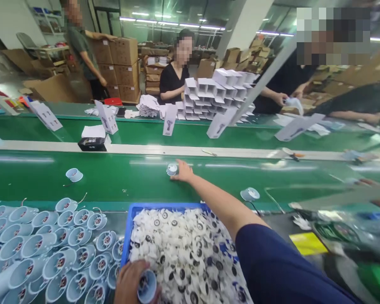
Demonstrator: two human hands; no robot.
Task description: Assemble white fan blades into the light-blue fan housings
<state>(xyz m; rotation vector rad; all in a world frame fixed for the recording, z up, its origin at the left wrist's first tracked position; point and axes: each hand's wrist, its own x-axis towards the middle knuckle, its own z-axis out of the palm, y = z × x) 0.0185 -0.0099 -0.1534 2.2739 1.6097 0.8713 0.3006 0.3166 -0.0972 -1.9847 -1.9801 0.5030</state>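
Observation:
My left hand (131, 282) is at the bottom, its fingers wrapped round a light blue cup-shaped housing (147, 287) whose open end faces up. It is over the near left part of a blue crate (125, 240) filled with small white parts with dark round centres (177, 249). My right arm reaches across the crate to the green conveyor belt. There my right hand (184, 172) has thumb and fingers on either side of a smaller-looking light blue and white housing (172, 169). Left of the crate stand several rows of light blue housings (38, 245) with reddish parts inside.
Other housings lie on the belt, one to the left (74, 175) and one to the right (250, 194). A black packet (93, 143) sits on the pale divider (139, 148). Beyond are white boxes (205, 95) and several people. A yellow card (308, 243) lies at right.

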